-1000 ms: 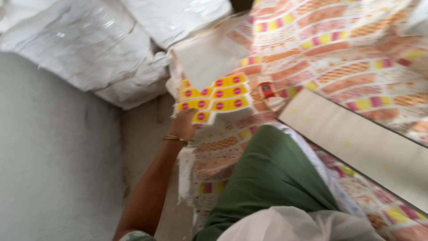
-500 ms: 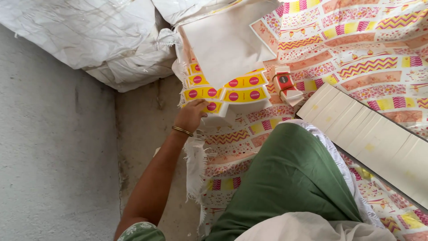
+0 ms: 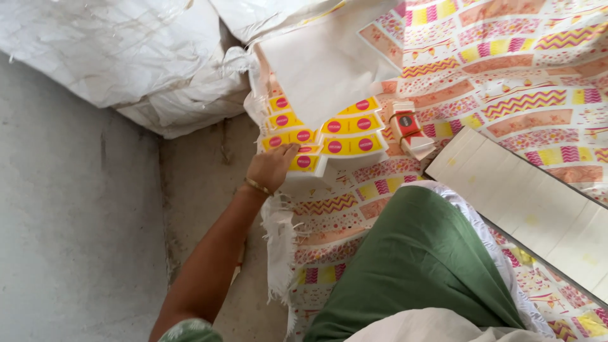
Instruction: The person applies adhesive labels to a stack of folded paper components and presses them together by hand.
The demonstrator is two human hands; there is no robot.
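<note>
Left hand: fingers curled, tips resting on yellow label stacks, which fan toward 1 o'clock, long axes left-right, on patterned cloth. Right hand unseen; left nearer.

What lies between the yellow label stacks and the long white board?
In the head view, a small red-and-white bundle lies on the patterned cloth between the yellow label stacks and the long white board.
</note>
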